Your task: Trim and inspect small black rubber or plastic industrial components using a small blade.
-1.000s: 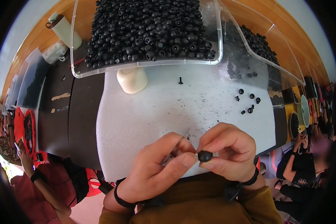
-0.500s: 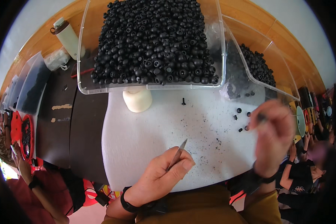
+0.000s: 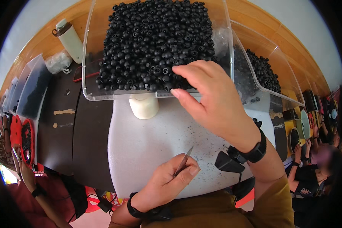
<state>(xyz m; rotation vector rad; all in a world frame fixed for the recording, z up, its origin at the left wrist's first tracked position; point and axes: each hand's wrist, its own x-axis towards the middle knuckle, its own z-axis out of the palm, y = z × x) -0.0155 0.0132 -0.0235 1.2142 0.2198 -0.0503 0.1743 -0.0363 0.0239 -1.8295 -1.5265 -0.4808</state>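
My left hand (image 3: 164, 181) is closed around a small pointed knife blade (image 3: 184, 162), low over the white work mat (image 3: 135, 152). The blade tip points up and away from me. My right hand (image 3: 216, 102) reaches over the front rim of a large transparent plastic bin (image 3: 119, 97). Its thumb and fingers are apart, close to the small round black parts (image 3: 155, 41) heaped inside. No part shows between those fingertips. Dark crumbs lie scattered across the mat, and my right forearm hides its right side in part.
A cream-coloured rounded block or cup (image 3: 144, 109) stands under the bin's front edge. Another transparent bin (image 3: 288, 99) of black parts is at the right. A bottle (image 3: 73, 43) and a plastic bag (image 3: 58, 62) are back left. Other people sit at both sides.
My right hand has moved from the right side of the mat up and left to the bin. The dark piece it held is no longer seen in it. My left hand keeps the knife.
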